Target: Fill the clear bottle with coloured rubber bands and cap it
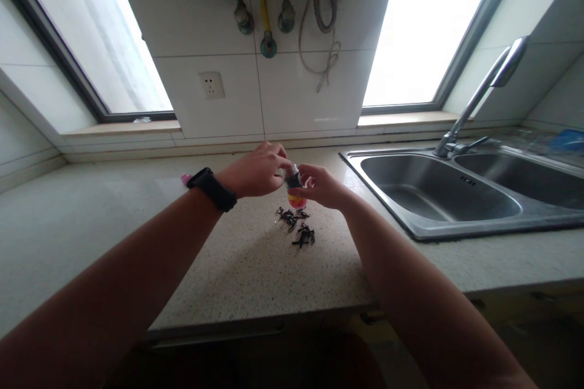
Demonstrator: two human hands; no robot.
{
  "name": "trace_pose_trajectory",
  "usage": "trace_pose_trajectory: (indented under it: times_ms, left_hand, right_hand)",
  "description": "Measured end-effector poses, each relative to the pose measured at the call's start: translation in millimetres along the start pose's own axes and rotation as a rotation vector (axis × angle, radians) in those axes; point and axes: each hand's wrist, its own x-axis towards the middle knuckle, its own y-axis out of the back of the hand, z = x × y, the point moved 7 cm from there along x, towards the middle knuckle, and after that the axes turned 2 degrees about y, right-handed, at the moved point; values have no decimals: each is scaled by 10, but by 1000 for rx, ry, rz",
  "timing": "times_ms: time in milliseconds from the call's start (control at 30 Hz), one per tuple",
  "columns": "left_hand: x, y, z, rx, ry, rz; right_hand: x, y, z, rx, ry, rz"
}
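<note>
A small clear bottle [296, 188] stands slightly tilted over the counter, with black, yellow and pink contents showing through its wall. Around its right side wrap the fingers of my right hand [323, 187], gripping it. My left hand [260, 171], with a black watch [212, 189] on the wrist, is at the bottle's neck. Its fingers are curled and pinched together; what they hold is too small to make out. Just in front of the bottle lie several thin black bands [288, 217], like small elastic loops, and another little heap of black bands [304, 235] sits nearer me.
A speckled pale counter [219, 267] runs across the view. To the right is a steel double sink [438, 185] with a tall faucet [483, 94]. Something pink [185, 179] shows behind my left wrist. Pipes and a wall socket [212, 85] are on the tiled wall.
</note>
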Motion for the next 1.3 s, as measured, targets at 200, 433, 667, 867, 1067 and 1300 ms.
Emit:
trace_pose_trajectory:
  times_ms: [200,433,667,867,1067,1300]
  left_hand:
    - [19,119,39,-22,6,182]
    - [13,238,-15,-209,112,355]
    - [-281,-363,-250,-699,323,354]
    - [-478,-908,-164,-1024,309,156]
    - [-573,-1056,-403,-1219,355,139]
    - [-690,-1030,-624,-1131,421,269]
  right_hand:
    - [26,59,49,42,-4,41]
    - [31,77,49,63,-11,45]
    - [38,-18,47,356,-31,-5]
    - [31,-240,43,406,-60,-88]
    - [19,84,236,193,-112,-22]
    - [-225,443,853,-552,-400,-259]
